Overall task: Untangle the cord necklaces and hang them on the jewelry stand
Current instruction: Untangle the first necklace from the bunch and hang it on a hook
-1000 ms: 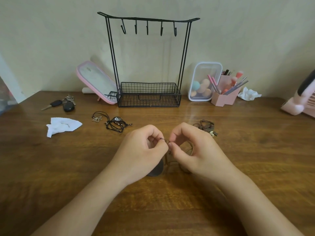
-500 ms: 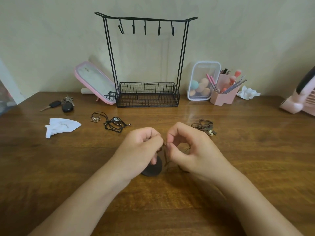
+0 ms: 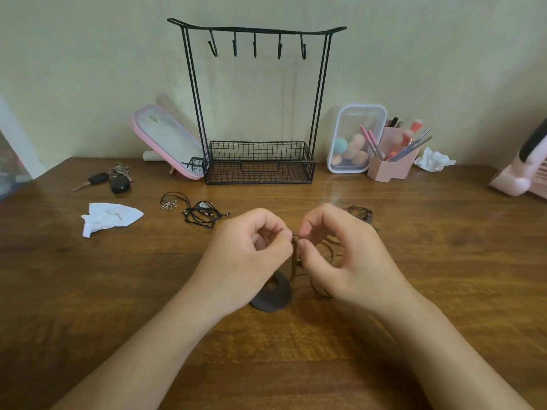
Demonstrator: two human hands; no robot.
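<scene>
1. The left hand (image 3: 251, 255) is curled, its thumb and forefinger pinching the brown cord necklace (image 3: 294, 261) at a small knot.
2. The right hand (image 3: 346, 255) is curled too and pinches the same knot from the other side, so the fingertips of the two hands nearly meet.
3. Below the pinch the cord hangs down to a dark ring pendant (image 3: 275, 295) that rests on the wooden table (image 3: 444, 261), partly under the left hand.
4. A plain pale wall (image 3: 88, 69) rises behind the table.
5. The black wire jewelry stand (image 3: 257, 161) stands against the wall, well beyond both hands.
6. A tangle of black cord necklaces (image 3: 204, 214) lies left of the hands, and another brown cord bundle (image 3: 359, 211) lies just past the right hand.
</scene>
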